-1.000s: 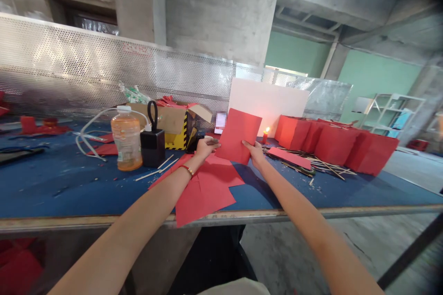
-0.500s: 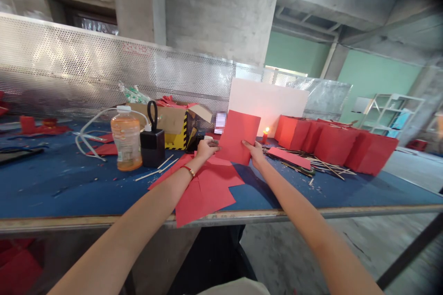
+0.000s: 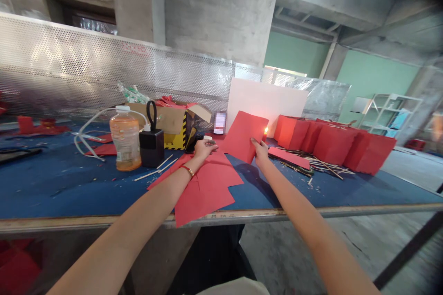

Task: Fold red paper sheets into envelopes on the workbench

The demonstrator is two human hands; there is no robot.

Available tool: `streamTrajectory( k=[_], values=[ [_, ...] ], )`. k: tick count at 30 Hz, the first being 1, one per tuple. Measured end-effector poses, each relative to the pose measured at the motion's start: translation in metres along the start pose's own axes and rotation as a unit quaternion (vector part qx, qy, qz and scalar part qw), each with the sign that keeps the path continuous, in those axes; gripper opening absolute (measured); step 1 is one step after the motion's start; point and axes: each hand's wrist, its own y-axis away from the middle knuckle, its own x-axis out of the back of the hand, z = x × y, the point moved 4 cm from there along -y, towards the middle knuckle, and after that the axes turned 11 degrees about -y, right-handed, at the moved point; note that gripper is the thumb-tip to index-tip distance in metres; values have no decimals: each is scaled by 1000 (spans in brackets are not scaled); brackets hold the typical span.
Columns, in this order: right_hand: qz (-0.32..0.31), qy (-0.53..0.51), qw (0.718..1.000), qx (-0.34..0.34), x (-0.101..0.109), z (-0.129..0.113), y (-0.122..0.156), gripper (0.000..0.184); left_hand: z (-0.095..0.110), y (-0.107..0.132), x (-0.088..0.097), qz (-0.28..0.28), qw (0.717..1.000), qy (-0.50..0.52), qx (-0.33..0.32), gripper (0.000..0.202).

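My right hand (image 3: 260,151) grips a red paper sheet (image 3: 245,134) by its lower right edge, thumb on the near face. The sheet is tilted to the right, its upper right corner close to the flame of a lit red candle (image 3: 265,136); whether they touch I cannot tell. Left of the sheet, my left hand (image 3: 205,149) has its fingers pinched together, and what they hold, if anything, is too small to name. Beneath that hand, several loose red sheets (image 3: 206,197) overlap on the blue tabletop, one hanging past the front edge.
An orange drink bottle (image 3: 125,140) and a black power bank (image 3: 151,147) stand at left, before an open cardboard box (image 3: 169,122). A phone (image 3: 219,122) leans behind my hands. At right are thin sticks (image 3: 332,166) and several red paper boxes (image 3: 335,145). A white board (image 3: 265,97) stands behind.
My right hand has moved slightly right, tilting the sheet's top toward the candle. The sheet has moved away from my left hand, which stays nearly in place.
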Motion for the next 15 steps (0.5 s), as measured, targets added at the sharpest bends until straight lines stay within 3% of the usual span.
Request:
streamTrajectory(
  k=[10, 13, 15],
  values=[
    [71, -39, 997, -11, 13, -3, -11, 30, 3, 8, -23, -50, 999, 12, -12, 25],
    [61, -36, 997, -39, 12, 0, -9, 29, 4, 8, -20, -33, 999, 17, -17, 33],
    [23, -28, 998, -58, 9, 4, -7, 30, 4, 8, -19, -32, 999, 21, -10, 32]
  ],
)
